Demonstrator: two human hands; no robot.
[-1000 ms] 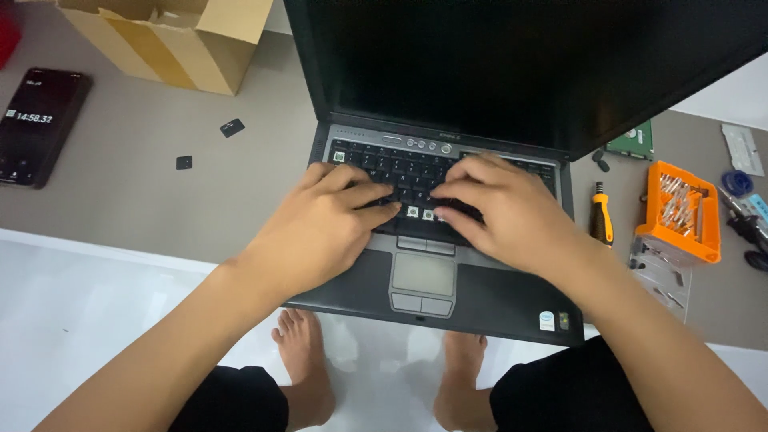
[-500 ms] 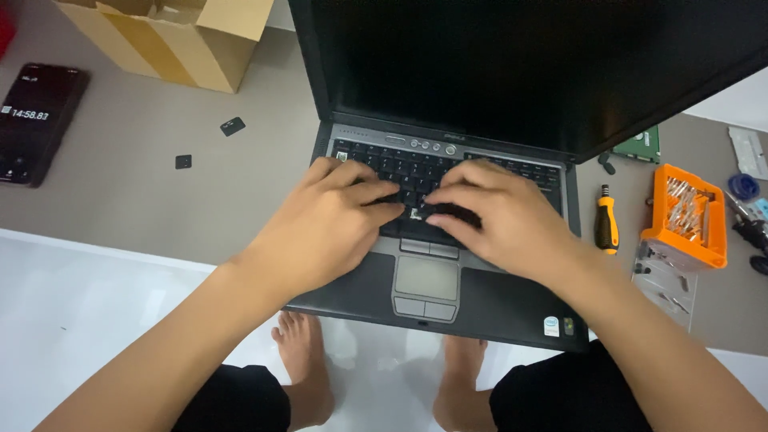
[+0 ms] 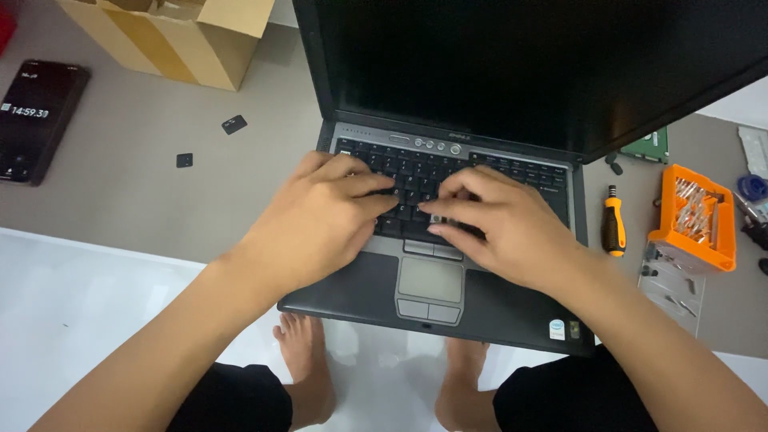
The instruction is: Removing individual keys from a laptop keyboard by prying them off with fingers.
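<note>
The open dark grey laptop (image 3: pixel 448 264) sits at the counter's (image 3: pixel 144 192) near edge, its front overhanging slightly. Both hands lie palm-down on its black keyboard (image 3: pixel 512 172). The left hand (image 3: pixel 316 224) has loosely curled fingers, its fingertips touching the middle keys. The right hand (image 3: pixel 504 228) presses its fingertips together on a small key near the keyboard's centre, its grip pinching it. An orange-handled screwdriver (image 3: pixel 613 224) lies to the laptop's right, beside an orange bit case (image 3: pixel 696 220). A black phone (image 3: pixel 36 120) rests near the far left edge.
</note>
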